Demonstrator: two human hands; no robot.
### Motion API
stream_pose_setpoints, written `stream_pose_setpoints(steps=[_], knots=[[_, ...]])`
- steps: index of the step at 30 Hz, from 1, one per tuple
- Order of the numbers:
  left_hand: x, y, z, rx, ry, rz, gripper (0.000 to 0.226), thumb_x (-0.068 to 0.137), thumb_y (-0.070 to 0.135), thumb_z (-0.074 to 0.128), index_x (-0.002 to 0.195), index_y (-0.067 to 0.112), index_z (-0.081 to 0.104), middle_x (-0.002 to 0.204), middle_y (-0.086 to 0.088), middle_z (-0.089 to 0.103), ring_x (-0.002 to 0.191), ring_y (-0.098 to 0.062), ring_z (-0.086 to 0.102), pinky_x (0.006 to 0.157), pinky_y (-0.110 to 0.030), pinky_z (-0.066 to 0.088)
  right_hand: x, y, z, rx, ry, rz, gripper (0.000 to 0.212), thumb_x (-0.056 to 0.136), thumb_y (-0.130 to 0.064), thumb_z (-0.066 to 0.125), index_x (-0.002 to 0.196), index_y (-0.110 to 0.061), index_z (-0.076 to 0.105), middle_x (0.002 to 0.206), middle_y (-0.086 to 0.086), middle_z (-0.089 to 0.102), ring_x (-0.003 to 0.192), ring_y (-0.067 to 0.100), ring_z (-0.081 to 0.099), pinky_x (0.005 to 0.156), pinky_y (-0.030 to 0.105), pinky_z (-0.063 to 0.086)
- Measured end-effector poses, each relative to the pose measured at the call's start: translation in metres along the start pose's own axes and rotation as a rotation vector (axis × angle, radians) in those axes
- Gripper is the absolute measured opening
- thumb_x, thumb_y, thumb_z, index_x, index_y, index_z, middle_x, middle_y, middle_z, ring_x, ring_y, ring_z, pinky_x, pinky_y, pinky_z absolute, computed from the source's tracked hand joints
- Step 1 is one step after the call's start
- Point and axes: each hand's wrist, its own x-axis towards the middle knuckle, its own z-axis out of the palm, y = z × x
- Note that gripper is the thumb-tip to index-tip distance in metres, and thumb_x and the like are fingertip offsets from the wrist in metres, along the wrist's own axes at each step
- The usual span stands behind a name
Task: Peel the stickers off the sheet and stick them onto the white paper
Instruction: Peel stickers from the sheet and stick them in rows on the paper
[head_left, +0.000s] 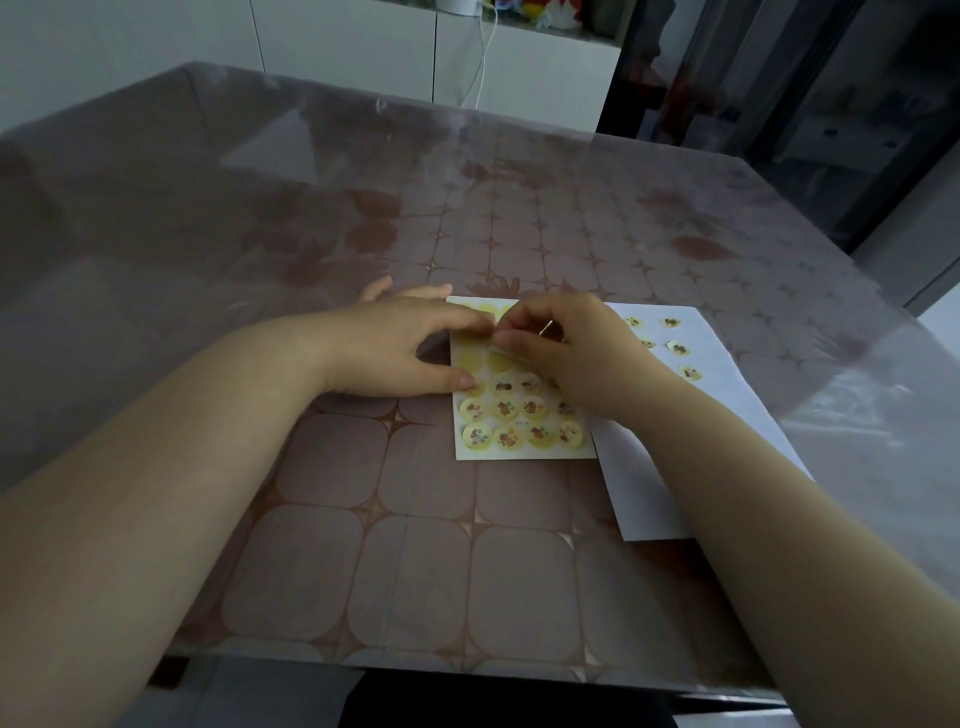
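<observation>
The sticker sheet lies on the table in the middle, with rows of round yellow picture stickers at its near end and bare yellow circles at its far end. My left hand rests flat on the sheet's left edge, thumb and fingers pressing it down. My right hand hovers over the sheet's upper part with curled fingers, thumb and forefinger pinching at a sticker there; the sticker itself is hidden. The white paper lies to the right, partly under the sheet and my right forearm, with several stickers stuck on its far part.
The table has a brown tile-pattern cover under a clear sheet. Its near edge runs along the bottom, its right edge close beyond the paper. White cabinets and a hanging cable stand behind the far edge.
</observation>
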Motion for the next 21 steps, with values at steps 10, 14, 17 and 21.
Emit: stream_pose_setpoints(steps=[10, 14, 17, 21], knots=[[0.0, -0.001, 0.001, 0.027, -0.018, -0.011, 0.055, 0.084, 0.048, 0.049, 0.135, 0.042, 0.03, 0.148, 0.016, 0.026, 0.14, -0.003, -0.003, 0.113, -0.047, -0.013, -0.004, -0.005, -0.002, 0.042, -0.065, -0.024, 0.009, 0.088, -0.027, 0.059, 0.085, -0.024, 0.066, 0.064, -0.012, 0.052, 0.052, -0.002, 0.045, 0.049, 0.005, 0.034], [0.0, -0.003, 0.002, 0.038, -0.018, -0.005, 0.055, 0.083, 0.05, 0.048, 0.135, 0.042, 0.03, 0.149, 0.015, 0.026, 0.14, -0.002, -0.003, 0.113, -0.044, -0.014, -0.006, -0.006, -0.007, 0.243, -0.001, 0.031, 0.01, 0.087, -0.027, 0.061, 0.079, -0.025, 0.066, 0.058, -0.012, 0.052, 0.05, -0.004, 0.045, 0.051, 0.006, 0.038], [0.0, -0.003, 0.001, 0.021, -0.018, 0.0, 0.053, 0.083, 0.05, 0.048, 0.133, 0.046, 0.03, 0.147, 0.022, 0.024, 0.14, -0.002, -0.003, 0.113, -0.045, -0.015, -0.006, -0.006, -0.018, 0.373, 0.049, 0.069, 0.012, 0.087, -0.023, 0.061, 0.076, -0.025, 0.066, 0.06, -0.012, 0.064, 0.066, 0.003, 0.057, 0.071, 0.015, 0.048], [0.001, -0.004, 0.002, 0.002, -0.015, 0.005, 0.053, 0.083, 0.05, 0.049, 0.133, 0.047, 0.03, 0.144, 0.031, 0.022, 0.139, 0.0, -0.003, 0.112, -0.044, -0.016, -0.015, -0.01, -0.052, 0.265, 0.102, 0.085, 0.003, 0.081, -0.022, 0.067, 0.08, -0.023, 0.069, 0.077, -0.004, 0.072, 0.071, 0.007, 0.059, 0.083, 0.03, 0.051]])
